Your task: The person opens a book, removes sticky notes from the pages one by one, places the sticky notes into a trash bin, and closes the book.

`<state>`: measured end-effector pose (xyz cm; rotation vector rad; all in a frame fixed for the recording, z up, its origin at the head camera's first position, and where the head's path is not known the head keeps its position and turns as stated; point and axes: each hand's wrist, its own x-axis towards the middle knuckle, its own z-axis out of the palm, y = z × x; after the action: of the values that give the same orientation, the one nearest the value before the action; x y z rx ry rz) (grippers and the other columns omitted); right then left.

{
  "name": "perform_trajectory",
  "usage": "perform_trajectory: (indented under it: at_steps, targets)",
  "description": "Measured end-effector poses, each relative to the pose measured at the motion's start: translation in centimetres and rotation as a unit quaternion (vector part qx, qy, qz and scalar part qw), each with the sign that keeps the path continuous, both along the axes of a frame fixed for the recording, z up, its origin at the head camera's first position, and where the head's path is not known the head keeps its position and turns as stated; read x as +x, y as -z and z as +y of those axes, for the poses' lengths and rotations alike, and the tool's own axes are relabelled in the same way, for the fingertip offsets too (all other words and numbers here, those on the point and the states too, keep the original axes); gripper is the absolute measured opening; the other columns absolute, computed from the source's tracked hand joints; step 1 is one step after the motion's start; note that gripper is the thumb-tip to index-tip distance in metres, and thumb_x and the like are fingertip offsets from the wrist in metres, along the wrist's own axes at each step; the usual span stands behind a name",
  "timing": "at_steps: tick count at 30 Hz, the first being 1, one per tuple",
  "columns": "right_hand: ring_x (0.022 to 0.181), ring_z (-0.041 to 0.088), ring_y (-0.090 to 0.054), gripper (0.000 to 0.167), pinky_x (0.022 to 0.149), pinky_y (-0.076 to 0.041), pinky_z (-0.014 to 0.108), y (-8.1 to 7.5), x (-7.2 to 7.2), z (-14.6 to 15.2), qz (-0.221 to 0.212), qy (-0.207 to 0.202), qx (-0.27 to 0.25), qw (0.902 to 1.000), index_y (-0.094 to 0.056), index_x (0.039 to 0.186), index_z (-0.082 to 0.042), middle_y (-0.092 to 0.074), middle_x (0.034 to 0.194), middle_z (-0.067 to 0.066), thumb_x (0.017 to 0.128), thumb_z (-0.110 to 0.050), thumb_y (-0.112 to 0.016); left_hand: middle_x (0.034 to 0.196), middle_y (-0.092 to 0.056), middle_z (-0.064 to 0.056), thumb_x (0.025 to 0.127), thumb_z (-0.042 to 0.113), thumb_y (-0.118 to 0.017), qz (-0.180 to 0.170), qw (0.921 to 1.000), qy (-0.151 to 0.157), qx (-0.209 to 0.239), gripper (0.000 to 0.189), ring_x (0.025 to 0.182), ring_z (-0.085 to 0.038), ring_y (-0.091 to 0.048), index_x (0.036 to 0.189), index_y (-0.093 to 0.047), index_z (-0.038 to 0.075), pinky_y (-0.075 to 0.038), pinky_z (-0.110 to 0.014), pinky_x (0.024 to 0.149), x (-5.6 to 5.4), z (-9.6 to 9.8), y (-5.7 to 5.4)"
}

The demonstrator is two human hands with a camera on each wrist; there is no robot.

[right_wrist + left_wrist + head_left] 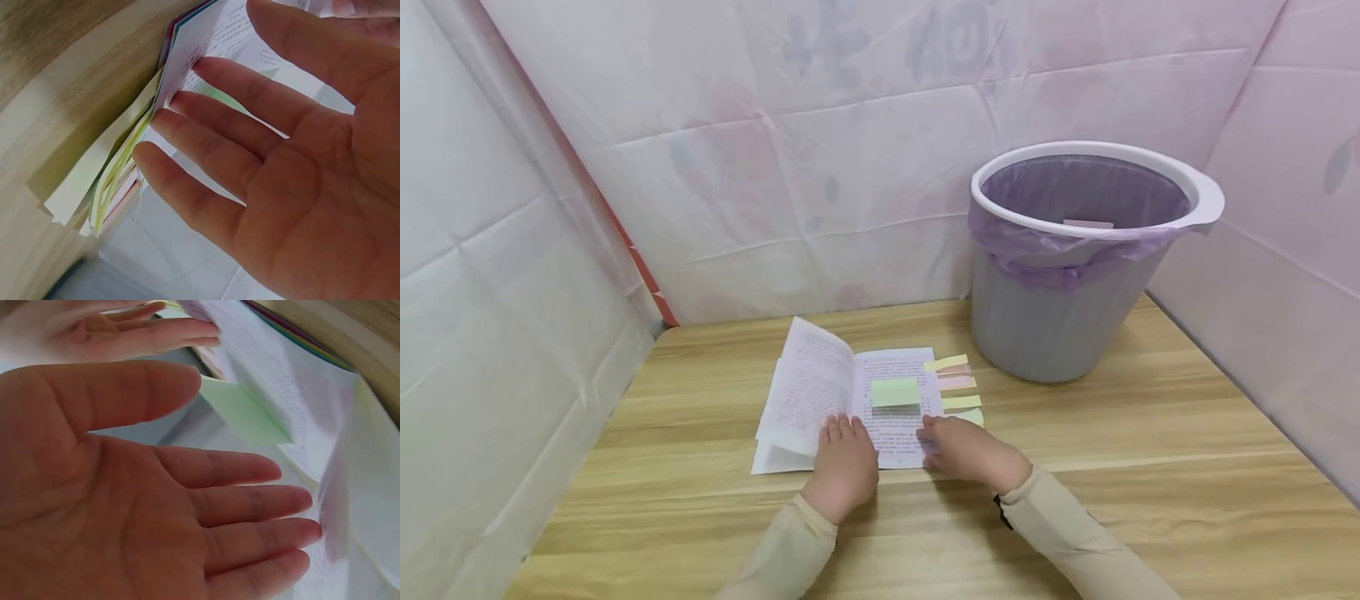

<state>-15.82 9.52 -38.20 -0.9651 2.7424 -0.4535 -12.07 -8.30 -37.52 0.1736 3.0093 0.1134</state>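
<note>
An open book (891, 437) lies on the table, its left-hand pages lifting and curling up. A green sticky note (895, 392) is stuck on the right page, its lower edge raised off the paper. My left hand (847, 467) rests with straight fingers on the left page near the fold. In the left wrist view its fingertips (306, 531) touch the paper. My right hand (972, 450) lies at the right page's lower outer edge, fingers extended against the page in the right wrist view. Several coloured tabs (106, 181) stick out beyond that edge.
A grey bin (1037, 308) with a white rim and purple liner stands at the back right of the wooden table (685, 500). Something pale pink (1087, 223) shows inside it. Pale printed sheeting (880, 167) hangs behind and along both sides.
</note>
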Motion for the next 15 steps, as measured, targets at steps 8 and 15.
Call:
perform_trajectory:
  at_steps: [8, 15]
  targets:
    - [0.116, 0.044, -0.055, 0.039, 0.099, -0.043, 0.050, 0.3, -0.1, 0.0, -0.001, 0.002, -0.007, 1.0000, -0.062, 0.115, 0.013, -0.056, 0.125, 0.033, 0.083, -0.006, -0.073, 0.132, -0.048, -0.035, 0.090, 0.032, -0.066, -0.017, 0.9996, 0.000, 0.024, 0.063, 0.126, -0.048, -0.044, 0.127, -0.050, -0.017, -0.033, -0.051, 0.107, -1.2, -1.1, 1.1]
    - [0.114, 0.044, -0.057, 0.035, 0.097, -0.044, 0.049, 0.2, -0.2, -0.1, 0.001, -0.003, -0.008, 1.0000, -0.064, 0.113, 0.012, -0.057, 0.122, 0.032, 0.083, -0.006, -0.073, 0.115, -0.060, -0.033, 0.080, 0.036, -0.078, -0.002, 0.9996, 0.001, 0.028, 0.060, 0.104, -0.043, -0.060, 0.110, -0.059, -0.012, -0.046, -0.049, 0.092, -1.7, -1.3, 1.7]
